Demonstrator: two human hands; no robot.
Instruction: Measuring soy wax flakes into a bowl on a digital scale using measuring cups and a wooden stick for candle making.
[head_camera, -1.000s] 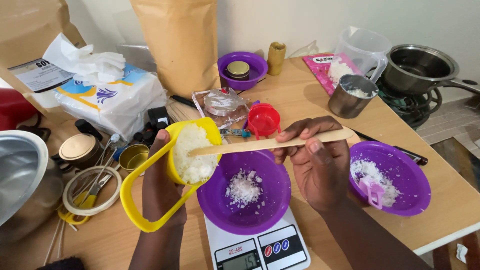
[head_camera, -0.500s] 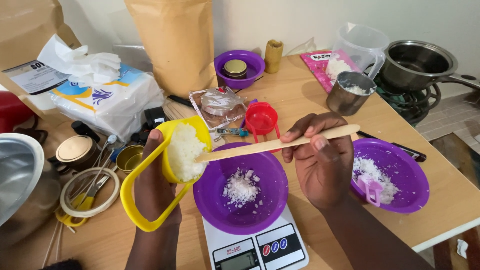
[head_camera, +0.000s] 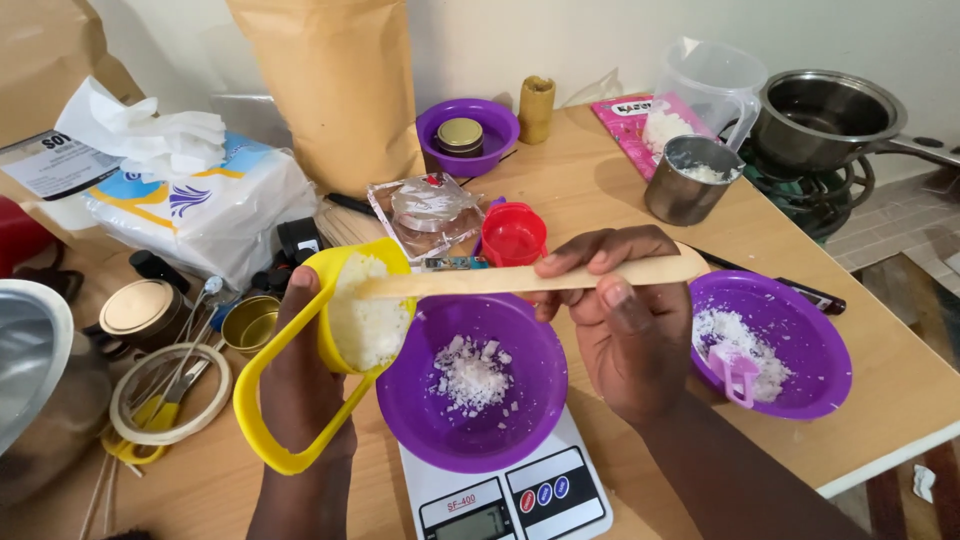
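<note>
While the yellow cup (head_camera: 345, 325) is tipped on its side over the purple bowl (head_camera: 470, 385), it is clenched firmly in the left hand (head_camera: 300, 390), its white flakes (head_camera: 368, 320) facing the bowl's middle. A wooden stick (head_camera: 520, 280) is pinched between thumb and fingers of the right hand (head_camera: 620, 320), and its far tip is laid against the flakes in the cup's mouth. A small heap of flakes is seen on the bowl's bottom, and the bowl is carried by a white kitchen scale (head_camera: 500, 495) on the tabletop (head_camera: 590, 190). Just beside the right hand, a second purple bowl (head_camera: 775, 340) with flakes and a small scoop is set.
</note>
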